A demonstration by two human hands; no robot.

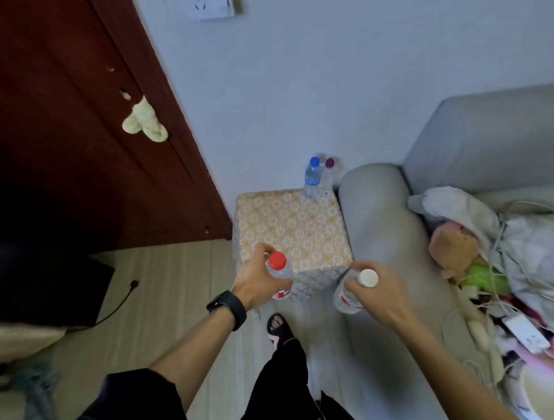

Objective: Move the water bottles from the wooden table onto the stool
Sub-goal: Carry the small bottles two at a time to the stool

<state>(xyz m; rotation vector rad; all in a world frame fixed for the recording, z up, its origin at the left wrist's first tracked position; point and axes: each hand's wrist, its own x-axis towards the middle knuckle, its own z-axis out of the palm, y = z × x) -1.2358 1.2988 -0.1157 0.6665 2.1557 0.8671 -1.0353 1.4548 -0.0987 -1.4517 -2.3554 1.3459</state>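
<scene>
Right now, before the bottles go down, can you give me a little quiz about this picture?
1. True or false: the left hand holds the red-capped bottle.
2. Beside the purple-capped bottle on the stool, the other bottle has a cap that is: A blue, B green, C black.
3. Fill in: the right hand holds a bottle with a ___ cap.

Key: 1 true; 2 A; 3 white.

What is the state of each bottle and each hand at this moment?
red-capped bottle: capped, upright, gripped by the left hand at the near edge of the stool.
white-capped bottle: capped, gripped by the right hand, not yet set down.
blue-capped bottle: capped, standing on the stool's far corner.
purple-capped bottle: capped, standing beside the blue-capped one.
</scene>
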